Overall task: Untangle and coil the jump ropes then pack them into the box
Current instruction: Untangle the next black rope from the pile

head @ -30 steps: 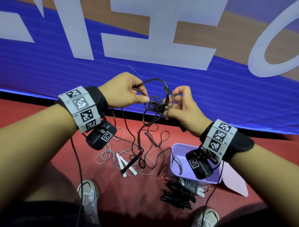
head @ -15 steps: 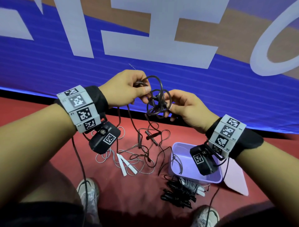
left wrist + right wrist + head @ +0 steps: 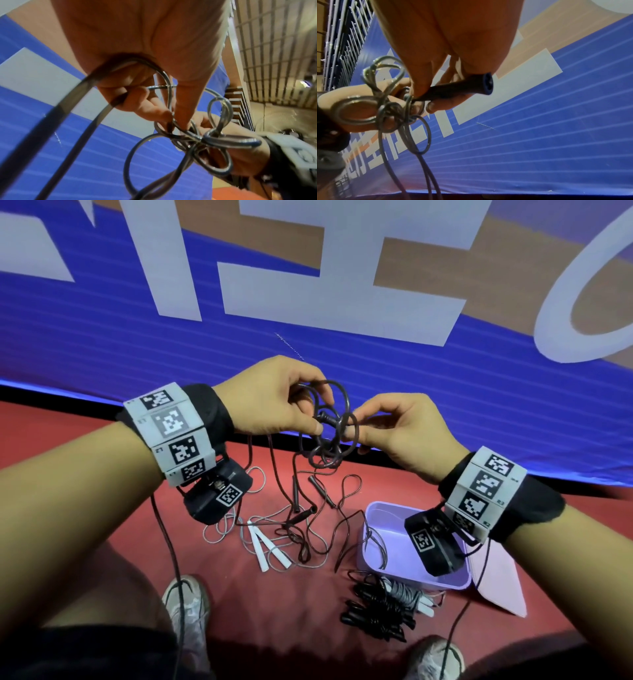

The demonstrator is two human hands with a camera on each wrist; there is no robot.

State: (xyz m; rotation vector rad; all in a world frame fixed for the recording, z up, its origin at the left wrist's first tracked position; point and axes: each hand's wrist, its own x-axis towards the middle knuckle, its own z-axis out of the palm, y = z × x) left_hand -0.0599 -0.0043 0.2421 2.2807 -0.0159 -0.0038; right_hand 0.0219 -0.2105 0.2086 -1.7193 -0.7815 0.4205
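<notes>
Both hands hold a knotted cluster of dark jump rope (image 3: pixel 329 436) at chest height in front of the blue banner. My left hand (image 3: pixel 315 419) pinches loops at the knot's left; in the left wrist view the left hand (image 3: pixel 178 121) has the rope running through its curled fingers. My right hand (image 3: pixel 356 433) pinches the right side, and in the right wrist view this right hand (image 3: pixel 426 97) grips a black handle (image 3: pixel 453 88) beside the knot (image 3: pixel 390 108). Strands hang to the floor. The lavender box (image 3: pixel 397 563) stands open below my right wrist.
On the red floor lie loose dark rope with black handles (image 3: pixel 295 494), a grey rope with white handles (image 3: pixel 267 546), and coiled black ropes (image 3: pixel 373 611) before the box. The box lid (image 3: pixel 496 583) lies to its right. My shoes (image 3: pixel 186 604) are at the bottom.
The knot has been turned between my hands and its loops now spread into a rounder cluster. My right hand shifted from under the knot to its right side.
</notes>
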